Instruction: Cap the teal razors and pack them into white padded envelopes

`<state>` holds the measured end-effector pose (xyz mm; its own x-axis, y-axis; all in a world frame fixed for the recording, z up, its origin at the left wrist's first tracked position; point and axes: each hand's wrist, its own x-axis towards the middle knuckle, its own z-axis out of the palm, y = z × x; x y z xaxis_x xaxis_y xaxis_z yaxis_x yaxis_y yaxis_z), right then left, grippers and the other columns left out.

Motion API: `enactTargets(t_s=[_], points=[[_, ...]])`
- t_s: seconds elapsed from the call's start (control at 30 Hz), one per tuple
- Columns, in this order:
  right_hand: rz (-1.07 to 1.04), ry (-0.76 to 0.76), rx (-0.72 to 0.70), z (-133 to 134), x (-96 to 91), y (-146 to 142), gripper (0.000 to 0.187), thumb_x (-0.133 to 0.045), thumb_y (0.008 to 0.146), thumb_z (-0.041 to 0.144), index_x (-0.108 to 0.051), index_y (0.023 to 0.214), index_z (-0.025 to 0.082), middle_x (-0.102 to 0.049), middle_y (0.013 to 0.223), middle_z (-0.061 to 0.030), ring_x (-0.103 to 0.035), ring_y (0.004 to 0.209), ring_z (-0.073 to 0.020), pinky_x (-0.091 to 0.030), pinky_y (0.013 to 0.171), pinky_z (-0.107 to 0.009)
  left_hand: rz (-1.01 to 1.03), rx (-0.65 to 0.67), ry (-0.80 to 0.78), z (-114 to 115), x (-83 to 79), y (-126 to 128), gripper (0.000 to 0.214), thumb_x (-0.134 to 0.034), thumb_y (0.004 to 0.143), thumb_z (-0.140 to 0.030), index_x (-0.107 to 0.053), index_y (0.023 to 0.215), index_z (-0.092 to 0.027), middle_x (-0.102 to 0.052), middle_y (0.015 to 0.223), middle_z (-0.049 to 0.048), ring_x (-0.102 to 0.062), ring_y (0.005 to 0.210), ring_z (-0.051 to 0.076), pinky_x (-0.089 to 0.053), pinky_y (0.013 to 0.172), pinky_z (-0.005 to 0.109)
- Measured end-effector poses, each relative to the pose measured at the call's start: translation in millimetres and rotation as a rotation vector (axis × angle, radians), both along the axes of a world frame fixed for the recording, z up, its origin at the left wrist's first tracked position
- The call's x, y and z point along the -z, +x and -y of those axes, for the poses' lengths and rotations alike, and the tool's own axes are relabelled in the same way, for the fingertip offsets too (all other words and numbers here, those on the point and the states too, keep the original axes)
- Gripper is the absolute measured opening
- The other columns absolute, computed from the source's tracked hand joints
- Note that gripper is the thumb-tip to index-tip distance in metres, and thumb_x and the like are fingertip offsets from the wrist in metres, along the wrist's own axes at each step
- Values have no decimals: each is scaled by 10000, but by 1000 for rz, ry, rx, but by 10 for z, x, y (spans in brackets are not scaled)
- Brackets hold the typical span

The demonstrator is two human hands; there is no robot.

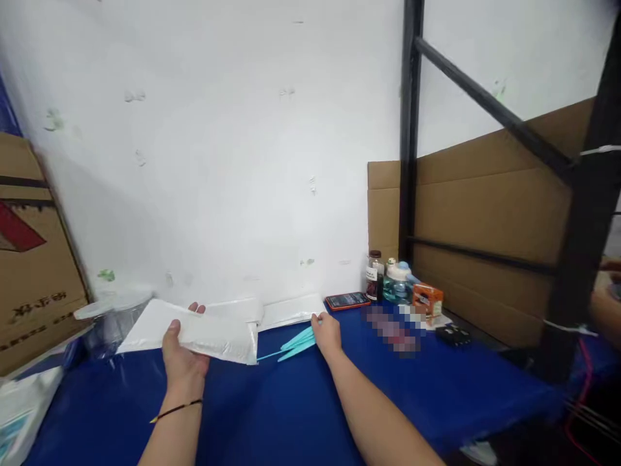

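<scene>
My left hand [184, 359] is closed around a white padded mailer [208, 333], thumb on top and fingers underneath, holding it tilted above the blue table. My right hand [327, 333] is pinched at the end of several thin teal strips [298, 343], which fan out to the left. One narrow teal strand runs from them to the mailer's lower right corner. Behind the right fingertips lies another flat white packet [291, 312] on the table, close to the wall. Part of the strips is hidden by the right hand.
On the blue table [272, 414], a phone [348, 300], a dark bottle [374, 278], a teal-and-white container [398, 285] and an orange box [427, 303] stand back right. Clear plastic containers [107, 323] and a white package [29, 408] are left. A black metal post [410, 129] rises behind.
</scene>
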<state>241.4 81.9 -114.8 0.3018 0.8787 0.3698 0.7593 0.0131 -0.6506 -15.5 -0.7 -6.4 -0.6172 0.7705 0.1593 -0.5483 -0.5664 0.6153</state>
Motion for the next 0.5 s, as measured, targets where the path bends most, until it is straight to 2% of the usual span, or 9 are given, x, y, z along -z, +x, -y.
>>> enactTargets(t_s=[0.13,0.27,0.4,0.5], points=[[30,-42,-18,50,-19,-59,353,-405,871,406,-661,855,163,-690,856,-119,-641,775,-226,-418,656,-273,158,-58,54,-27,144,-402,412,-434,696,-384,-506,1036,-163,-620,959,49,-594,935,203,-446,919,384],[98,-99,-50,89,-53,-99,379,-378,881,423,-661,873,171,-671,927,-122,-630,832,-233,-426,672,-288,335,32,106,-84,355,-731,462,-323,708,-373,-513,1049,-126,-633,897,73,-608,842,219,-490,828,401],[165,-101,-74,108,-51,-113,403,-353,888,420,-666,865,167,-641,986,-123,-627,817,-221,-426,658,-285,404,218,115,-118,556,-767,525,-315,706,-342,-506,1119,-78,-653,889,100,-618,856,238,-477,844,412],[195,-90,-77,115,-31,-122,413,-348,887,424,-672,861,169,-626,992,-116,-623,795,-204,-420,639,-272,372,223,69,-142,617,-736,483,-357,700,-288,-537,1114,-117,-671,864,77,-619,901,228,-457,886,367]])
